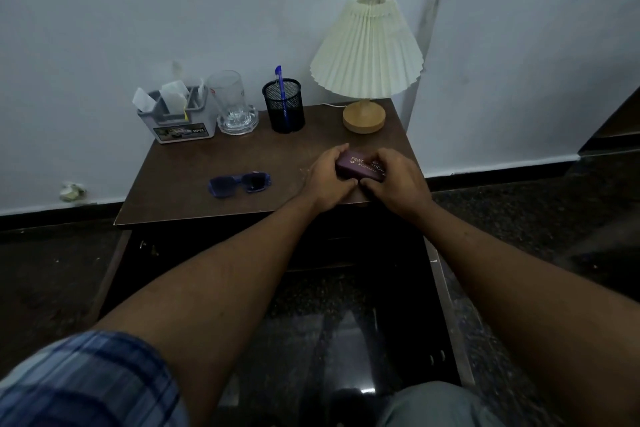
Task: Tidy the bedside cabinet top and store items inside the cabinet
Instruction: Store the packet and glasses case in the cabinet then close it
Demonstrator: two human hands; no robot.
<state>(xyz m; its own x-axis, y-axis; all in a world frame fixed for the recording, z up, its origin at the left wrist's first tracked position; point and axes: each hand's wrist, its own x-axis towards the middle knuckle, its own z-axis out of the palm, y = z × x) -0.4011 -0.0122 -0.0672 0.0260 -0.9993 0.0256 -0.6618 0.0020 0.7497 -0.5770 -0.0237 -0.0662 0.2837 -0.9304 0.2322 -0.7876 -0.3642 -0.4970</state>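
Left hand (325, 180) and right hand (398, 182) both clasped the maroon glasses case (360, 166) at its ends, near the table's (207, 163) front right edge. Likely rigid, light and smooth; end grips suited it. Blue sunglasses (239, 183) lay well apart.

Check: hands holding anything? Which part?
Yes. Both hands grip the purple case: left hand on its left end, right hand on its right end.
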